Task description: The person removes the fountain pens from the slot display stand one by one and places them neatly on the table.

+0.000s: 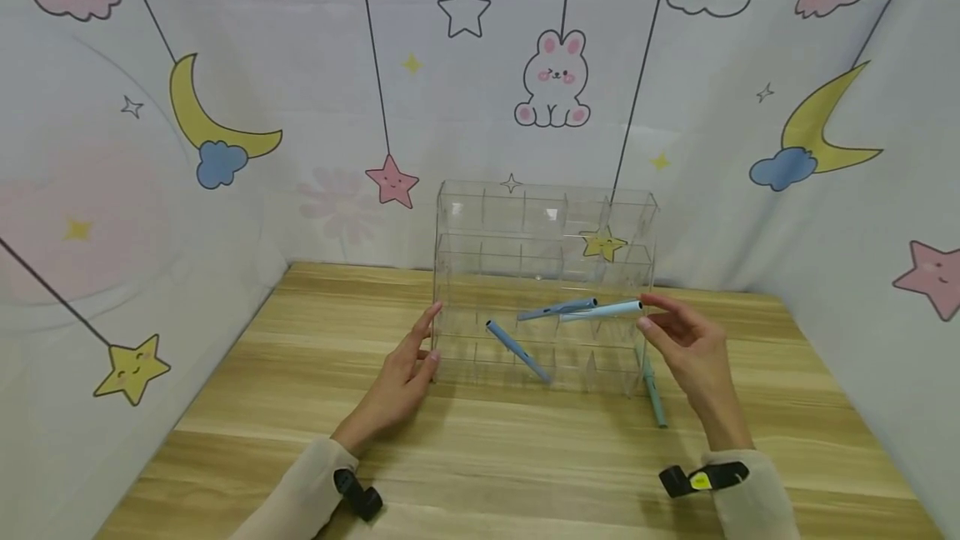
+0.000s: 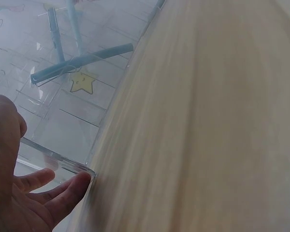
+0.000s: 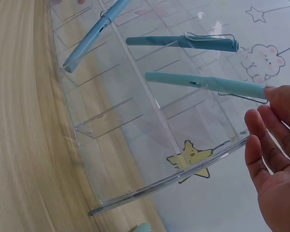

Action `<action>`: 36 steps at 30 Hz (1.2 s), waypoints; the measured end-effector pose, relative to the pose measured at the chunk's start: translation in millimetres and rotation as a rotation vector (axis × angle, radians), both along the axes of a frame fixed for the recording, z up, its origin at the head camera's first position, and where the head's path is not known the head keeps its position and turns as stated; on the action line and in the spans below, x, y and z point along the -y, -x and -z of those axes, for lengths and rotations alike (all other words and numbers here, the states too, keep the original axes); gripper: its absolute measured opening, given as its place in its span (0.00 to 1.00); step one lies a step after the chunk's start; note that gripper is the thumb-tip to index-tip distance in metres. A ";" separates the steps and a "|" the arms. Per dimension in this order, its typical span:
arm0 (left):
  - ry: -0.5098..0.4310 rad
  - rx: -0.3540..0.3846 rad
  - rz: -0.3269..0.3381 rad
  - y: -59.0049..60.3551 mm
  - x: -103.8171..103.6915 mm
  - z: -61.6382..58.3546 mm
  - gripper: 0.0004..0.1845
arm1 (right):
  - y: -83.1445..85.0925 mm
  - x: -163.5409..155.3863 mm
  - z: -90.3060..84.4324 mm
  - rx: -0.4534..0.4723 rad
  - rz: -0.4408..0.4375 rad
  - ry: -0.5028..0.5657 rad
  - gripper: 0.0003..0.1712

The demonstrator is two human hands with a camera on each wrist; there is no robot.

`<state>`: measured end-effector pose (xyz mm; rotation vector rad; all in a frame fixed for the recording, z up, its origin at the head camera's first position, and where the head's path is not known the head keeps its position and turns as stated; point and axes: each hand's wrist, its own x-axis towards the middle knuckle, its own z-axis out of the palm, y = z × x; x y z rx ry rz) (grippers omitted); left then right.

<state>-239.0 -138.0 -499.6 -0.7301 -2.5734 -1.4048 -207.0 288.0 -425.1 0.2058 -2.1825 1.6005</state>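
A clear plastic rack (image 1: 495, 252) with rows of compartments stands on the table. My left hand (image 1: 393, 386) rests against its left side, fingers fairly straight; in the left wrist view that hand (image 2: 43, 193) touches the rack's corner. At the rack's right side, my right hand (image 1: 693, 352) pinches the end of a pale blue pen (image 1: 603, 311) between thumb and finger; the right wrist view shows this pen (image 3: 203, 82) lying across the rack. Behind it is a darker blue pen (image 1: 551, 309). Another blue pen (image 1: 517, 350) slants across the lower rows.
A green pen (image 1: 655, 398) lies by the rack's lower right corner, on the wooden table (image 1: 517, 457). Close behind the rack hangs a white curtain (image 1: 322, 107) printed with stars, moons and rabbits, continuing along both sides. Each wrist wears a small black camera on a strap.
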 end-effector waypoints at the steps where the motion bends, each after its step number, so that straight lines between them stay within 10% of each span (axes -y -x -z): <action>1: 0.003 0.000 -0.001 0.2 0.6 -0.3 0.40 | 0.6 0.6 0.4 0.004 -0.006 -0.005 0.22; 36: 0.019 -0.006 -0.025 -0.7 -1.0 -0.8 0.41 | 2.3 37.5 1.5 -0.089 0.058 0.236 0.17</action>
